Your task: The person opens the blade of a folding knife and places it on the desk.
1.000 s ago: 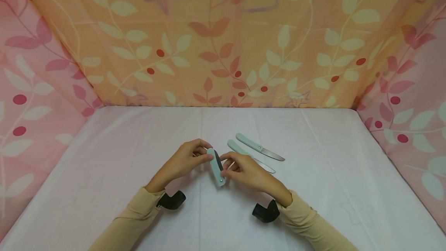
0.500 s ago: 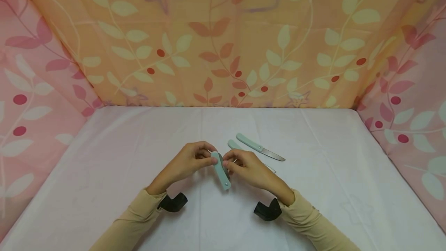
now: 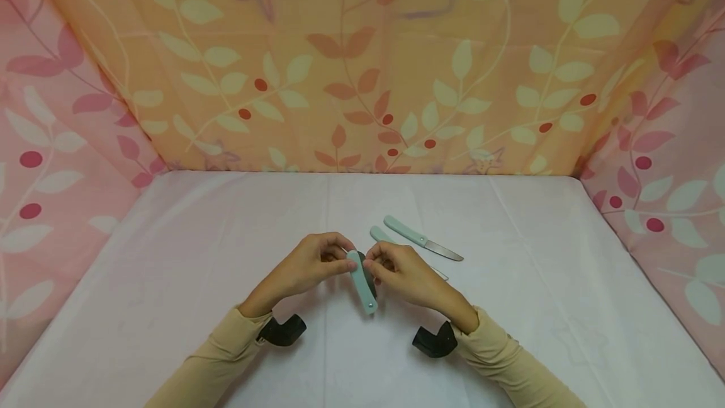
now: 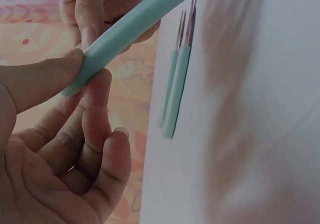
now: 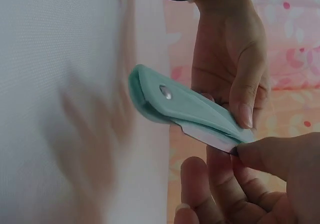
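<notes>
both hands hold one folding knife (image 3: 362,282) above the bench (image 3: 510,307), front centre. left hand (image 3: 308,266) pinches the mint handle's far end between thumb and fingers; right hand (image 3: 399,269) pinches the blade edge showing out of the slot, thumb on it in the right wrist view. two more knives (image 3: 421,241) lie open just beyond, side by side. looks light, stiff, smooth plastic, likely slippery; blade sharp, so grip the handle sides and take the blade by its spine.
</notes>
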Demonstrator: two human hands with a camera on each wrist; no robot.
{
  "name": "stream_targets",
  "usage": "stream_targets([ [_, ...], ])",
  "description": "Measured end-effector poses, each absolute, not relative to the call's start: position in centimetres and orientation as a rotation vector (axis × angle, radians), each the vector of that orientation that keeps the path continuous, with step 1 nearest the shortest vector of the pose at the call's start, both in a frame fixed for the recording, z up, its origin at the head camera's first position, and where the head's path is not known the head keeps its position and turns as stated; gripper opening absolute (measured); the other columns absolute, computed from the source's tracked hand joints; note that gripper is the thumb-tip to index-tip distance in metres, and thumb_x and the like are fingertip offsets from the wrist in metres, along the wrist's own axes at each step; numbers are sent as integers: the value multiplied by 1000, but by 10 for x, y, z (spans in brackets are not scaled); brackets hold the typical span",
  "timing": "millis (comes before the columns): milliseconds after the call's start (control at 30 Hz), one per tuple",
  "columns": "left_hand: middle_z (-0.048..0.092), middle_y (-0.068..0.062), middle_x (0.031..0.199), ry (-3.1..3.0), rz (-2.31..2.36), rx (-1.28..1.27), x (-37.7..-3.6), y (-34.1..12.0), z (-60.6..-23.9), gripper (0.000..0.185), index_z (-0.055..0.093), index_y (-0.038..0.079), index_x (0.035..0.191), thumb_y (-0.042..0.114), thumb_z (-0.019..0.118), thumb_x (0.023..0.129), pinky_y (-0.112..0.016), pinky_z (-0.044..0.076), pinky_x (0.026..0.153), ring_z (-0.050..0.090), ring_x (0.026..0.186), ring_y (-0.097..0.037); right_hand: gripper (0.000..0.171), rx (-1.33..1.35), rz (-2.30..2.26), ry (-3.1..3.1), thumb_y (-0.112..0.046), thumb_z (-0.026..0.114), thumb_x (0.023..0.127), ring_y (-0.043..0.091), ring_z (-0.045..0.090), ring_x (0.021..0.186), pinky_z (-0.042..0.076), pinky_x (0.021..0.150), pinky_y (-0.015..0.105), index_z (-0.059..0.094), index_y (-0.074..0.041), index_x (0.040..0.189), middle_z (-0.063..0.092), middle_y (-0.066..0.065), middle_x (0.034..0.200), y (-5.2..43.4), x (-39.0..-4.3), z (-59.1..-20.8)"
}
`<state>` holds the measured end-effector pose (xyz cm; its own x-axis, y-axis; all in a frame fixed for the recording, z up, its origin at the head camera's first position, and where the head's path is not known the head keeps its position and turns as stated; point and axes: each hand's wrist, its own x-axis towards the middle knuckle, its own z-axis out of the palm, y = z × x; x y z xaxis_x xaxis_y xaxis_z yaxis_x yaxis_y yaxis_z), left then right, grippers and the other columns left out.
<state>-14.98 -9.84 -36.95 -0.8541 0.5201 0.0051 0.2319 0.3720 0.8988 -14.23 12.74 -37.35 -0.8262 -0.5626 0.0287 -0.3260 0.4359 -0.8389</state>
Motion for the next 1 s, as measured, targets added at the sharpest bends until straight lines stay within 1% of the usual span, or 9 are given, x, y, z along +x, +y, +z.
stream_targets([
  [133, 73, -9, 90, 2362, 1463, 661, -151, -100, -371, 24, 65, 3, 111, 18, 70, 93, -22, 49, 68, 67, 83, -30, 18, -796, -1333, 2454, -18, 56, 102, 16, 64, 72, 49, 66, 21, 63, -2, 103, 68, 7, 79, 129, -143, -375],
  [300, 73, -7, 90, 2377, 1454, 641, -152, -102, -371, 25, 66, 4, 110, 19, 71, 92, -23, 48, 68, 67, 83, -26, 19, -809, -1328, 2471, -18, 56, 102, 10, 63, 72, 49, 67, 21, 63, 0, 103, 68, 8, 80, 130, -144, -376],
  [467, 72, -8, 90, 2376, 1460, 631, -153, -103, -371, 26, 66, 3, 110, 20, 72, 92, -23, 48, 68, 67, 83, -26, 19, -818, -1340, 2461, -17, 56, 102, 10, 63, 72, 50, 67, 21, 62, 1, 103, 67, 7, 80, 132, -147, -376],
  [600, 72, -8, 90, 2368, 1468, 631, -154, -104, -371, 25, 65, 2, 110, 18, 71, 92, -23, 48, 68, 67, 84, -29, 19, -805, -1310, 2489, -17, 56, 102, 11, 64, 72, 51, 67, 21, 62, 0, 103, 68, 6, 80, 133, -147, -376],
  [667, 72, -8, 90, 2372, 1468, 629, -154, -105, -371, 25, 65, 2, 110, 18, 71, 92, -22, 47, 67, 67, 85, -30, 19, -787, -1295, 2507, -18, 55, 103, 13, 65, 73, 51, 67, 21, 62, 0, 102, 68, 6, 81, 134, -147, -375],
  [800, 72, -8, 89, 2376, 1469, 624, -155, -106, -372, 24, 64, 2, 110, 16, 71, 92, -22, 46, 66, 66, 84, -30, 19, -763, -1298, 2506, -18, 55, 103, 21, 68, 75, 51, 68, 22, 62, 0, 103, 69, 7, 82, 136, -148, -375],
  [867, 72, -12, 89, 2370, 1460, 630, -156, -107, -373, 26, 64, 0, 112, 16, 70, 92, -22, 45, 65, 65, 81, -29, 19, -762, -1312, 2493, -18, 55, 102, 24, 68, 76, 50, 68, 21, 62, 0, 103, 69, 8, 82, 136, -149, -376],
  [933, 72, -15, 90, 2357, 1438, 627, -156, -107, -373, 29, 64, -1, 115, 18, 69, 93, -23, 45, 65, 65, 81, -27, 19, -767, -1325, 2484, -17, 56, 102, 26, 69, 75, 50, 67, 21, 63, 0, 102, 69, 9, 82, 135, -149, -377],
  [1000, 72, -17, 91, 2341, 1413, 627, -156, -107, -374, 30, 65, -1, 116, 19, 67, 94, -23, 45, 65, 65, 81, -27, 19, -760, -1327, 2484, -17, 56, 102, 24, 69, 75, 49, 67, 21, 63, 0, 103, 70, 9, 82, 135, -149, -377],
])
